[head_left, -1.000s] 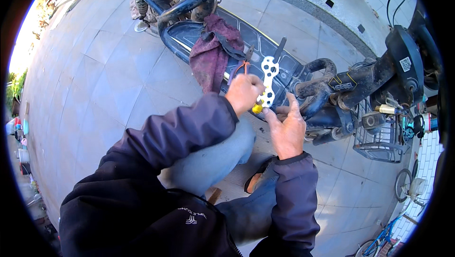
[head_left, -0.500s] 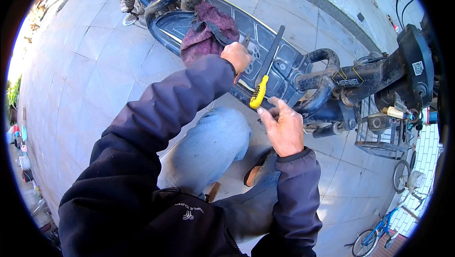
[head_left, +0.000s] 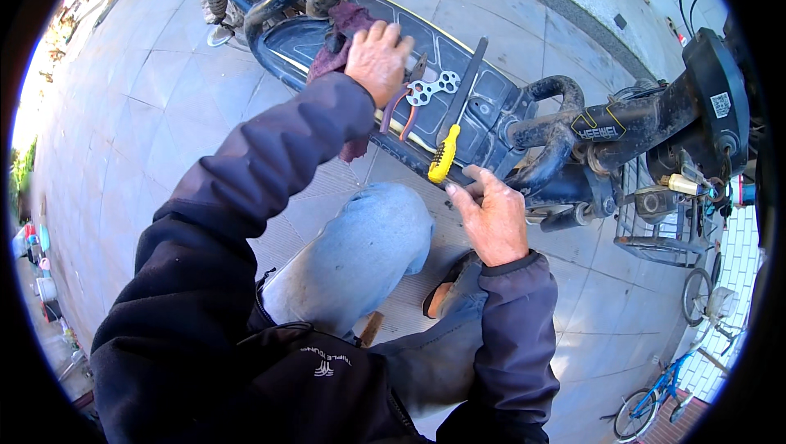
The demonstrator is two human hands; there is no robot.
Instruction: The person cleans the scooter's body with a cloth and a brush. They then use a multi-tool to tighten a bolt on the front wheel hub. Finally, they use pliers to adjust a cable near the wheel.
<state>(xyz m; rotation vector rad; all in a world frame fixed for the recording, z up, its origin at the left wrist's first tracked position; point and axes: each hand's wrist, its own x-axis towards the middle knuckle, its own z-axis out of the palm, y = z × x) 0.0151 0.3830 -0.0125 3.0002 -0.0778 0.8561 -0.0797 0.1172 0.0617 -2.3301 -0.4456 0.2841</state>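
Observation:
A dark purple rag [head_left: 329,63] lies bunched on the scooter's black footboard [head_left: 295,38]. My left hand [head_left: 380,65] is over it, fingers curled into the cloth; part of the rag hangs below my wrist. Beside that hand lie a silver multi-hole spanner [head_left: 434,88] and pliers [head_left: 408,122] with reddish handles, partly covered. A long dark file [head_left: 467,83] with a yellow handle [head_left: 443,156] rests across the footboard. Just right of this handle, my right hand [head_left: 496,219] holds nothing visible, its thumb and forefinger apart.
The scooter's black front tube [head_left: 647,126] rises at the right, with a bent bar [head_left: 557,149] at its base. A metal rack [head_left: 659,251] and a blue bicycle [head_left: 651,407] stand farther right. My denim-covered knee [head_left: 352,247] is close below the footboard.
My left hand has moved left and up, from the pliers onto the rag. The rag has shifted under it, and the spanner and pliers handles now show. My right hand has barely moved.

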